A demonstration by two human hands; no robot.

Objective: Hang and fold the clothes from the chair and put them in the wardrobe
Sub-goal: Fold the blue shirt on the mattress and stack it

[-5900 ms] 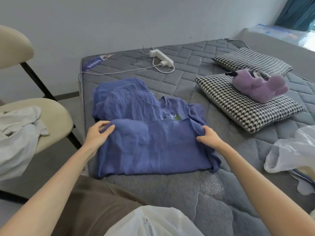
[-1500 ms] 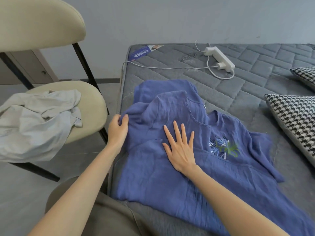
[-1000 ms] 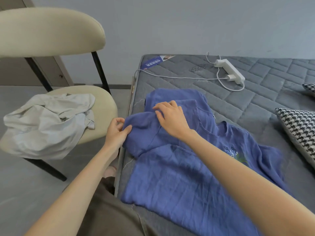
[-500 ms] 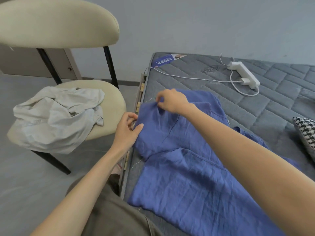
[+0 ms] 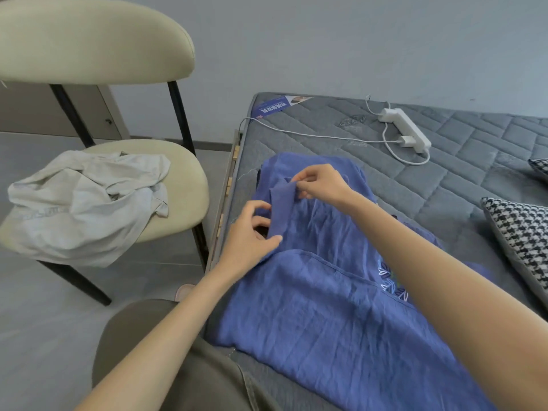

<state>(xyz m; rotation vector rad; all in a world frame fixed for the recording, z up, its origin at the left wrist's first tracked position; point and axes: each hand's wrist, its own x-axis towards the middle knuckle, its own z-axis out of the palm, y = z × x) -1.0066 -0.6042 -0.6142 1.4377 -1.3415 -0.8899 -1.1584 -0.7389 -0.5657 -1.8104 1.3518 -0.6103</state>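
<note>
Left grip: my left grip [image 5: 252, 229] is closed on the blue shirt [image 5: 326, 307], with thumb and curled fingers pinching the lower end of a raised fold [image 5: 280, 209] of its cloth.
Right grip: my right grip [image 5: 321, 183] pinches the upper end of that same fold. It sits at 1 o'clock from the left one, just beside it.
Blue shirt: it lies on the bed [image 5: 444, 185], spreading from both grips towards 5 o'clock. Its near hem reaches my lap. White leaf embroidery [image 5: 388, 280] shows beside my right forearm.
Bed: a grey quilted mattress lies under the shirt, with a blue label [image 5: 272, 106] on its corner at 12 o'clock.
Chair: the chair [image 5: 189, 185] stands on the floor at 9 o'clock, beside the bed. A pale crumpled garment [image 5: 86, 203] lies on its cream seat and hangs over the front edge.
Power strip: the white power strip [image 5: 406, 130] is on the bed at 1 o'clock, well apart from the shirt. Its cable [image 5: 311, 134] trails to the bed's corner.
Pillow: 1 houndstooth pillow [image 5: 525, 232] sits at 3 o'clock.
</note>
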